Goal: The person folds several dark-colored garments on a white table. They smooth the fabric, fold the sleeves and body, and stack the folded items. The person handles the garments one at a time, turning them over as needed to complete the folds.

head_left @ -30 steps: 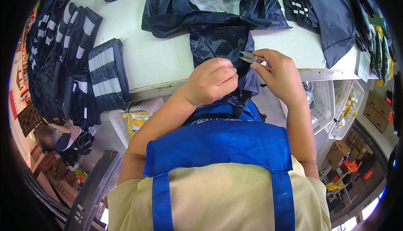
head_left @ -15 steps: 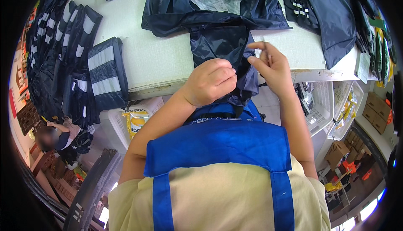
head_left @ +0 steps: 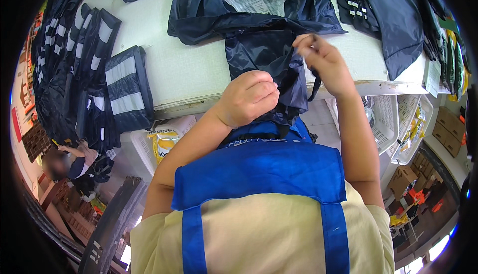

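Observation:
My left hand [head_left: 250, 98] is closed in a fist on a piece of dark navy fabric [head_left: 259, 52], which hangs over the table's near edge. The fabric looks thin and shiny, and its upper end meets a navy jacket [head_left: 196, 20] with a grey mesh lining. Just right of it, my right hand [head_left: 326, 65] is raised with thumb and fingers pinched together, slightly blurred. A narrow black strap [head_left: 315, 85] hangs below that hand, beside the fabric; the fingers hide its upper part.
Navy garments with silver reflective bands [head_left: 122, 87] lie folded and stacked along the left side of the white table [head_left: 184, 69]. More navy pieces [head_left: 391, 25] are at the right. White plastic baskets [head_left: 383, 122] stand below the table. At the far left a person [head_left: 74, 162] is at work.
My right hand has risen slightly and moved right, its fingers closing from a spread pose into a pinch. A black strap now shows below it. The left hand has barely moved.

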A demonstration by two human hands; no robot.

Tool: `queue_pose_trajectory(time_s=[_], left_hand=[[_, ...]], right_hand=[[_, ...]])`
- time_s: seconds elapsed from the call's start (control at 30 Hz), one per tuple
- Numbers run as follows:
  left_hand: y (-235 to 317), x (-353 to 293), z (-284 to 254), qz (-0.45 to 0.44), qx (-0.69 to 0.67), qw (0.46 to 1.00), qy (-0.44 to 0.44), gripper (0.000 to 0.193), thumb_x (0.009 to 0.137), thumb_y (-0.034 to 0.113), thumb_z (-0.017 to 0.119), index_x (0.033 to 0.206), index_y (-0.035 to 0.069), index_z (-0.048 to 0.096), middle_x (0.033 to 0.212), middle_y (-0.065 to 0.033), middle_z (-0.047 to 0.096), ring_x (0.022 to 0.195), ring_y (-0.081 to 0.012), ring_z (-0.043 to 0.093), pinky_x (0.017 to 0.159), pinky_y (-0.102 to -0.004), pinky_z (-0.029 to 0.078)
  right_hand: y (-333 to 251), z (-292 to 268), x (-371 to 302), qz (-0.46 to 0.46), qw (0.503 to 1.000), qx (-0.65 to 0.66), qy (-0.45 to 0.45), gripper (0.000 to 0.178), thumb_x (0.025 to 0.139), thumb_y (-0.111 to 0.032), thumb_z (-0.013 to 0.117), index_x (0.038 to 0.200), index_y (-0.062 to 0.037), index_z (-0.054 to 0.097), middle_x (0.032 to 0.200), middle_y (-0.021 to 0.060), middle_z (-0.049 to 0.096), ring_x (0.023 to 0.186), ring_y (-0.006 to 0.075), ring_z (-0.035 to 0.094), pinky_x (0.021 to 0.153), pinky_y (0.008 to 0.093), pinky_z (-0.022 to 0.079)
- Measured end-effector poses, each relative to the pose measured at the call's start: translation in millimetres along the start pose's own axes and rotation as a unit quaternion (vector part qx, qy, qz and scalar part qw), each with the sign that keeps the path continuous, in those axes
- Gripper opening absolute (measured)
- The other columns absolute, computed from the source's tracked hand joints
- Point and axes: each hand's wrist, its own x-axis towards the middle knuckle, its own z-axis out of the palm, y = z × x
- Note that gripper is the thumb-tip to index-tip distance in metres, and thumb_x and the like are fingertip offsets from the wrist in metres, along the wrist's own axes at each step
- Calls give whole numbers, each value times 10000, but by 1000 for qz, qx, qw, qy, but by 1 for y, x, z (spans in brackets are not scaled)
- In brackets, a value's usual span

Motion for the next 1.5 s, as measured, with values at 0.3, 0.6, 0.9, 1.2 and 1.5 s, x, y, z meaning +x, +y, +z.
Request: queue_pose_trajectory(time_s=[0.3, 0.6, 0.9, 1.2, 1.5], left_hand=[[-8, -15, -4, -33, -26, 999, -8, 139, 647, 12, 667, 786, 11, 656, 853, -73, 597, 817, -255, 610, 673, -319, 523], [-21, 28, -1, -329, -175, 924, -91, 333, 812, 59, 569, 1143, 24, 548, 1207, -125, 534, 1063, -249, 549, 865, -346, 461], [-39, 63, 50, -428, -407, 750, -297, 628, 981, 493, 374, 1266, -42, 538, 1314, -189, 539, 1245, -280, 488, 1039, -335, 352], [-51, 73, 84, -365, -155, 916, -59, 199, 793, 191, 696, 954, 78, 669, 961, -92, 593, 974, -231, 579, 840, -336, 472], [-100, 81, 86, -346, -287, 879, -159, 245, 867, 142, 617, 1098, 76, 567, 1151, -63, 645, 886, -140, 614, 773, -278, 482]], right_hand=[[12, -89, -1, -38, 834, 538, 116, 116, 957, -115, 508, 1011, -13, 509, 749, 5, 437, 610, 83, 360, 549, 221, 312], [-23, -107, -19, -120, 893, 408, 149, 154, 961, -67, 478, 1065, 26, 544, 728, 20, 421, 615, 93, 356, 543, 231, 308], [-28, -130, -24, -106, 936, 281, 185, 185, 955, -49, 475, 1108, 33, 540, 778, 37, 473, 624, 99, 392, 532, 225, 313], [-59, -121, -26, -114, 976, 147, 113, 215, 951, -48, 464, 1125, 57, 534, 770, 35, 457, 621, 86, 391, 551, 204, 309], [-61, -126, 10, -85, 980, 63, 170, 214, 958, -87, 493, 1101, 60, 555, 726, -16, 429, 573, 54, 381, 517, 197, 301]])
